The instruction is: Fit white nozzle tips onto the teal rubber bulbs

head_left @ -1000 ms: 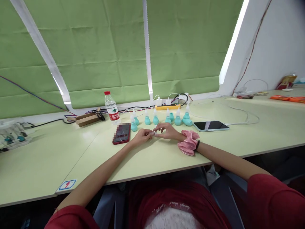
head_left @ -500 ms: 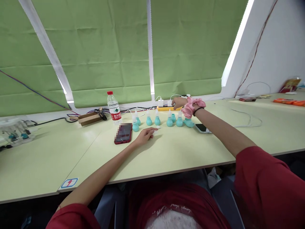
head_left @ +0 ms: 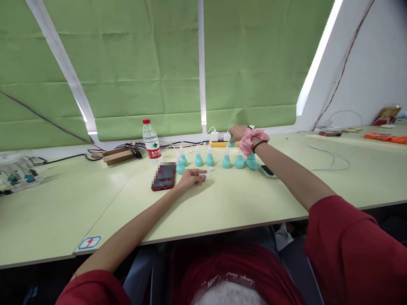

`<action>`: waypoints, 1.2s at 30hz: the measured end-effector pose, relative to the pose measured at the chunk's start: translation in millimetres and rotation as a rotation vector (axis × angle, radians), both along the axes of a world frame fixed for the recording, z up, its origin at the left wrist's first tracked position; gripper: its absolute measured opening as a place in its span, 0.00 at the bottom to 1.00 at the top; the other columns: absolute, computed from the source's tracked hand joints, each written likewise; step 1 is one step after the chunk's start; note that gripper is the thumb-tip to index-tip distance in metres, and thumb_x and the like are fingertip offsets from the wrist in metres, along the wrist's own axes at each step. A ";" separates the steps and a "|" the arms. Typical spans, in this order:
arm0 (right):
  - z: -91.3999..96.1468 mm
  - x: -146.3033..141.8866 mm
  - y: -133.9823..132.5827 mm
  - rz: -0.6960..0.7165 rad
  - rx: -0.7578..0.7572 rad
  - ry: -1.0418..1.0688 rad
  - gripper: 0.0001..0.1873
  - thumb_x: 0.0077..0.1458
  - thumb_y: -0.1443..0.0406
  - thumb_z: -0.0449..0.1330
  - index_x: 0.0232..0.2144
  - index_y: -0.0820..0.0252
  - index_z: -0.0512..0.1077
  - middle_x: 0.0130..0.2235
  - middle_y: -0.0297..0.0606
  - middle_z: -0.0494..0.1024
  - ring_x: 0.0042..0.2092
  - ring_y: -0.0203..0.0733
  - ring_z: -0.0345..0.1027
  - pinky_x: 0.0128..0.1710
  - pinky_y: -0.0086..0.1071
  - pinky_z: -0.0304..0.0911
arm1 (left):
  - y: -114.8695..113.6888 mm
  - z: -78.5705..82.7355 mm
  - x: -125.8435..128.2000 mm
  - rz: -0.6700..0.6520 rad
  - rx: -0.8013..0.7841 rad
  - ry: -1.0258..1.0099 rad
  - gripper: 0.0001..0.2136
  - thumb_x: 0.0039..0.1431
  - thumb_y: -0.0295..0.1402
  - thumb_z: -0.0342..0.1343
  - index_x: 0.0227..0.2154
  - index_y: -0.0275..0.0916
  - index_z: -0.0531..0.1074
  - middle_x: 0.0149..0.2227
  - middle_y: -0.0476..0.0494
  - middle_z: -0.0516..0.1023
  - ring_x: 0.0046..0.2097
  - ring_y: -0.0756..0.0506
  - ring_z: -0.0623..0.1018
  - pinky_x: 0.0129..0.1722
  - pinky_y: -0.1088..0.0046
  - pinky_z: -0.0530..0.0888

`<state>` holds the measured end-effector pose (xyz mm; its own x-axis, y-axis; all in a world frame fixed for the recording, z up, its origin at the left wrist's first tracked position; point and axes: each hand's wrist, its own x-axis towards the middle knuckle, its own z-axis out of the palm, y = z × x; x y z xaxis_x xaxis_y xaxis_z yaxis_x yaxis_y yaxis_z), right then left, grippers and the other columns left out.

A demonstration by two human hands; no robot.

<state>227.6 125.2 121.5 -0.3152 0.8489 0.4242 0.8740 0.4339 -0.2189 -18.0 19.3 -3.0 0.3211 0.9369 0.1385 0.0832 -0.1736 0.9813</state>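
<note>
In the head view, my left hand (head_left: 192,177) rests on the table with its fingers closed on a clear plastic nozzle (head_left: 206,175), partly hidden by the fingers. A small white piece (head_left: 211,168) lies just past its fingertips. My right hand (head_left: 239,134) reaches to the back and grips a teal rubber bulb (head_left: 231,143) from above. Between the hands stand several teal bulbs with clear tips, among them one bulb (head_left: 226,161) and another bulb (head_left: 239,162). By the right wrist are more teal bulb parts (head_left: 252,162), partly overlapping.
A red-cased phone (head_left: 164,176) lies left of my left hand, with a water bottle (head_left: 151,143) behind it. Another phone (head_left: 269,171) is under my right forearm. At the back are a yellow power strip (head_left: 219,144) with white chargers, cables and a cardboard tray (head_left: 118,156).
My right hand has taken hold of the tipless teal bulb and raised it off the table. My left hand has shifted slightly, and the small white piece now lies apart from its fingers.
</note>
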 end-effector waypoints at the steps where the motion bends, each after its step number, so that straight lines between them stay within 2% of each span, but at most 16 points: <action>1: 12.2 0.0 -0.1 -0.044 0.022 -0.011 0.12 0.40 0.62 0.59 0.17 0.69 0.67 0.20 0.44 0.69 0.31 0.41 0.63 0.31 0.33 0.55 | -0.5 1.6 -0.1 0.012 -0.012 -0.027 0.20 0.36 0.33 0.62 0.35 0.30 0.71 0.23 0.45 0.72 0.22 0.55 0.67 0.28 0.75 0.67; 4: 36.9 -2.0 -13.6 -0.081 0.113 0.004 0.12 0.40 0.62 0.58 0.27 0.67 0.69 0.29 0.43 0.71 0.33 0.39 0.63 0.32 0.31 0.56 | -1.7 6.6 -1.1 0.050 -0.015 -0.080 0.18 0.35 0.32 0.62 0.34 0.29 0.72 0.22 0.45 0.72 0.22 0.55 0.68 0.28 0.75 0.67; 6: 33.9 -9.2 -32.3 0.061 0.147 0.085 0.15 0.40 0.60 0.57 0.31 0.65 0.69 0.30 0.40 0.71 0.32 0.36 0.63 0.30 0.27 0.57 | -2.1 9.2 -2.2 0.078 0.005 -0.094 0.18 0.37 0.33 0.61 0.34 0.29 0.72 0.22 0.45 0.72 0.22 0.55 0.68 0.27 0.75 0.67; 8: 11.6 -22.3 -53.3 0.272 0.091 0.179 0.15 0.39 0.60 0.58 0.29 0.65 0.69 0.28 0.38 0.71 0.30 0.35 0.63 0.28 0.26 0.57 | -2.0 10.6 -3.5 0.125 0.038 -0.109 0.18 0.38 0.35 0.60 0.33 0.29 0.72 0.21 0.45 0.72 0.22 0.54 0.68 0.26 0.75 0.66; 11: -44.7 -46.8 -77.0 0.460 -0.092 0.210 0.12 0.37 0.60 0.59 0.24 0.65 0.69 0.22 0.35 0.69 0.25 0.33 0.61 0.23 0.25 0.56 | -1.1 11.0 -5.9 0.221 0.102 -0.122 0.19 0.39 0.39 0.59 0.33 0.30 0.70 0.21 0.46 0.71 0.22 0.54 0.68 0.25 0.77 0.65; 13: -80.6 -59.6 -83.6 0.512 -0.207 0.213 0.12 0.39 0.61 0.58 0.27 0.63 0.69 0.20 0.32 0.67 0.22 0.31 0.59 0.22 0.25 0.55 | -0.7 10.8 -6.7 0.267 0.145 -0.124 0.19 0.40 0.40 0.58 0.33 0.32 0.68 0.22 0.46 0.72 0.23 0.54 0.68 0.25 0.77 0.65; 14: -94.2 -63.7 -84.5 0.487 -0.202 0.274 0.12 0.40 0.61 0.57 0.29 0.62 0.68 0.20 0.30 0.66 0.22 0.31 0.58 0.22 0.25 0.54 | -0.7 10.5 -6.5 0.279 0.168 -0.129 0.18 0.40 0.41 0.58 0.33 0.33 0.67 0.23 0.46 0.72 0.24 0.53 0.68 0.25 0.77 0.65; 17: -115.3 -67.5 -83.7 0.504 -0.214 0.326 0.14 0.40 0.59 0.57 0.30 0.62 0.68 0.21 0.30 0.65 0.24 0.31 0.58 0.23 0.26 0.54 | -2.5 9.1 -2.4 0.282 0.227 -0.156 0.17 0.42 0.41 0.56 0.32 0.37 0.61 0.27 0.46 0.74 0.28 0.53 0.70 0.28 0.76 0.67; 19: -118.2 -67.4 -84.2 0.507 -0.198 0.375 0.17 0.40 0.57 0.58 0.32 0.62 0.68 0.22 0.30 0.64 0.24 0.31 0.57 0.24 0.26 0.54 | -4.8 7.1 2.5 0.241 0.249 -0.146 0.15 0.45 0.41 0.54 0.30 0.38 0.58 0.28 0.47 0.73 0.30 0.52 0.71 0.30 0.76 0.67; 22: -118.2 -69.4 -88.6 0.486 -0.143 0.481 0.24 0.43 0.55 0.56 0.42 0.61 0.64 0.23 0.30 0.63 0.25 0.32 0.56 0.26 0.26 0.55 | -8.2 3.7 9.0 0.188 0.294 -0.048 0.13 0.48 0.42 0.51 0.29 0.39 0.57 0.26 0.49 0.72 0.31 0.51 0.71 0.30 0.76 0.67; 25: -117.9 -73.3 -93.7 0.529 -0.096 0.496 0.24 0.46 0.57 0.54 0.47 0.58 0.61 0.27 0.32 0.65 0.27 0.32 0.57 0.28 0.27 0.56 | -10.9 2.0 11.4 0.191 0.382 0.072 0.13 0.49 0.42 0.50 0.30 0.38 0.57 0.28 0.49 0.71 0.32 0.51 0.71 0.30 0.77 0.66; 28: -117.9 -74.9 -95.4 0.549 -0.052 0.470 0.18 0.47 0.60 0.54 0.43 0.58 0.64 0.30 0.34 0.67 0.28 0.32 0.56 0.29 0.27 0.56 | -12.8 1.3 11.4 0.153 0.412 0.134 0.13 0.50 0.42 0.49 0.33 0.39 0.57 0.33 0.47 0.72 0.35 0.50 0.72 0.29 0.78 0.65; 31: -118.6 -73.7 -93.6 0.526 -0.008 0.467 0.13 0.46 0.63 0.54 0.37 0.59 0.66 0.29 0.33 0.66 0.29 0.33 0.57 0.28 0.27 0.57 | -13.5 -0.1 11.9 0.064 0.372 0.154 0.16 0.50 0.41 0.50 0.38 0.39 0.55 0.38 0.45 0.71 0.37 0.50 0.71 0.32 0.77 0.65; 36: -117.9 -71.9 -91.0 0.452 0.212 0.463 0.10 0.43 0.63 0.58 0.31 0.58 0.70 0.30 0.36 0.61 0.34 0.37 0.58 0.31 0.31 0.57 | -15.1 -0.9 14.7 -0.010 0.328 0.176 0.17 0.48 0.38 0.52 0.40 0.39 0.56 0.38 0.44 0.70 0.38 0.50 0.70 0.35 0.75 0.66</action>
